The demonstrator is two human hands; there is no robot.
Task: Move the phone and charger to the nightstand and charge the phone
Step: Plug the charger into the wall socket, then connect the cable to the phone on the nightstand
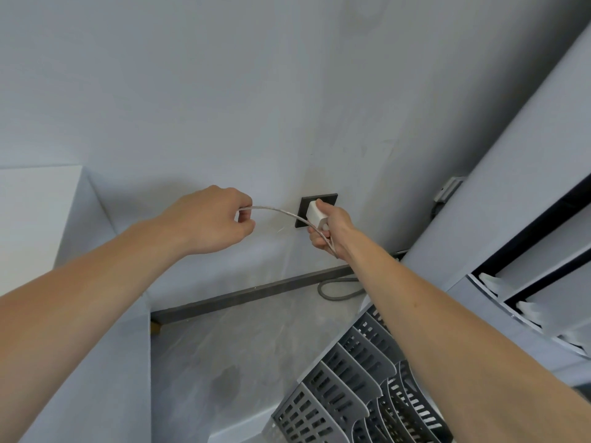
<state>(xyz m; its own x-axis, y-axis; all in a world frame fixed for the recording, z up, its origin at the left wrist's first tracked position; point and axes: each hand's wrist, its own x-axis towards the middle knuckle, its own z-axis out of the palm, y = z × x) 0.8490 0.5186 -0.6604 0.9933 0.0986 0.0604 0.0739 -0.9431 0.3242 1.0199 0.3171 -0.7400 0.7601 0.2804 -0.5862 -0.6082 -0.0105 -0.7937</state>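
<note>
A white charger block sits against a dark wall socket plate low on the grey wall. My right hand grips the block from below and the right. A pale braided cable arcs from the block leftward into my left hand, which is closed around it. Whether the block's pins are inside the socket is hidden. No phone is in view.
A white cabinet stands at the left. A grey slotted file rack lies on the floor at the lower right. White shelving with dark edges is at the right. A grey cable loops along the dark baseboard.
</note>
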